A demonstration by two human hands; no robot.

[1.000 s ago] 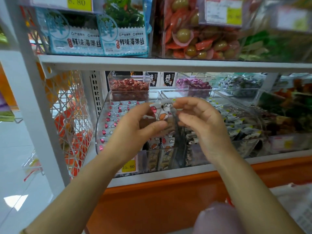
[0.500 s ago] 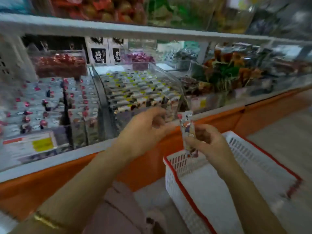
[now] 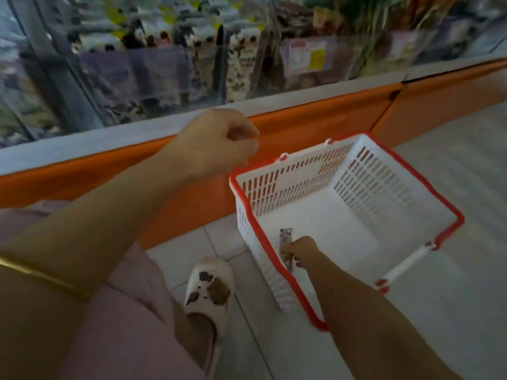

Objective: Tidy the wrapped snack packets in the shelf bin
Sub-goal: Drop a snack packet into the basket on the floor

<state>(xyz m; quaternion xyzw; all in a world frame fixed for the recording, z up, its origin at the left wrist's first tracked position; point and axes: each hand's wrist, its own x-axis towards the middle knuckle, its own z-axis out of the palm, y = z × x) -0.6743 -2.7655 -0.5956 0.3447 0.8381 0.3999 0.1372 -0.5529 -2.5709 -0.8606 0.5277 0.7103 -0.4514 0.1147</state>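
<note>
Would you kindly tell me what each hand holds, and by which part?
The right hand pinches a snack packet at its middle, over the basket; the left hand holds nothing.

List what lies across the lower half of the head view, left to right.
Thin gold bangle → white slipper with brown patches → wrapped snack packet → right hand gripping it → white basket handle bar. The basket body spans several of these, so it is left out.

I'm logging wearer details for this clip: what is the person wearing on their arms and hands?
Both forearms are bare: no sleeves, gloves or watch in view. A thin gold metal bangle circles the left forearm. The left hand and right hand show no rings, as far as the blur allows.
</note>
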